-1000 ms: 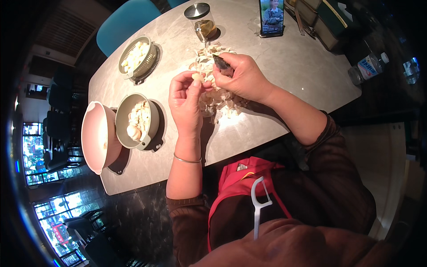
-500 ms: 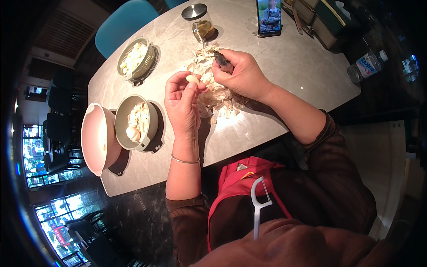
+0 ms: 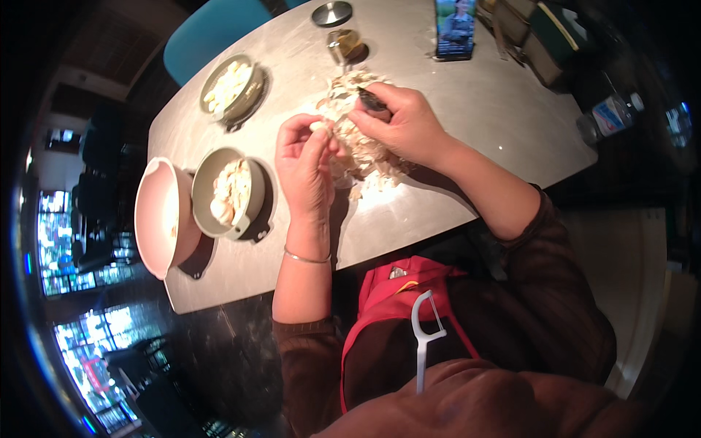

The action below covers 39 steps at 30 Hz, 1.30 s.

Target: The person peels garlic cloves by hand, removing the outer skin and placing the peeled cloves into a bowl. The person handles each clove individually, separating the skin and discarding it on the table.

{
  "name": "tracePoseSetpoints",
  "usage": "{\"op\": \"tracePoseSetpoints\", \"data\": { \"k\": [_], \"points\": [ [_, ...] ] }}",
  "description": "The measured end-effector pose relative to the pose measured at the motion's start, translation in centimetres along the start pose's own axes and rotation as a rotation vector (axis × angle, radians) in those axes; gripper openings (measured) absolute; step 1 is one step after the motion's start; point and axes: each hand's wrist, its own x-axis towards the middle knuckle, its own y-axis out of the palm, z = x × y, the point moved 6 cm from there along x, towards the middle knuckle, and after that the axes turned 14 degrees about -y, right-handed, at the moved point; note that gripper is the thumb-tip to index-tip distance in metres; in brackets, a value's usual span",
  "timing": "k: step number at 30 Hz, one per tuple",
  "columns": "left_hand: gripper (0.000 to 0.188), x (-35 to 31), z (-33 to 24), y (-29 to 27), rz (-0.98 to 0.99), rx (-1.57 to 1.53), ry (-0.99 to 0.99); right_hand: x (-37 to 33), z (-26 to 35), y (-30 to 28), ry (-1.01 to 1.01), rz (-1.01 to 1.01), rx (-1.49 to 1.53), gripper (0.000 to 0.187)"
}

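My left hand [image 3: 303,164] pinches a pale garlic clove [image 3: 319,127] between thumb and fingertips. Just to its right, my right hand [image 3: 412,125] is closed around a small dark-handled knife [image 3: 372,102]; its blade is mostly hidden by the hand. Both hands hover over a heap of papery garlic skins [image 3: 369,164]. Left of my left hand, a grey-green bowl [image 3: 257,193] holds garlic bulbs and cloves. A matching grey-green strainer [image 3: 253,91] farther back contains peeled cloves.
A pink bowl [image 3: 155,219] stands at the table's left edge. Behind the skins is a glass jar [image 3: 343,45] with a metal lid. A lit phone [image 3: 456,29] stands upright at the back, and a plastic bottle [image 3: 612,117] is at the right. A white floss pick [image 3: 421,332] shows low in view.
The view has shifted slightly, so the table things appear a little moved. Both hands keep their holds on the clove and knife; the right hand has tilted slightly.
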Motion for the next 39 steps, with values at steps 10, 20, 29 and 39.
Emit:
{"op": "tracePoseSetpoints", "data": {
  "k": [10,20,29,39],
  "points": [
    [0.027,-0.1,-0.2,0.2,-0.032,0.000,0.022,-0.2,-0.7,0.4,0.005,0.203,-0.054,0.026],
    [0.024,0.0,-0.3,0.4,-0.048,0.039,0.067,-0.2,0.4,1.4,-0.121,0.304,-0.212,0.024],
    [0.019,-0.4,-0.9,1.3,-0.116,0.531,0.316,-0.2,0.7,1.6,-0.187,0.298,-0.331,0.026],
    [0.017,-0.5,-0.7,1.2,-0.114,0.559,0.350,-0.3,0.4,1.5,-0.216,0.303,-0.294,0.023]
  ]
}}
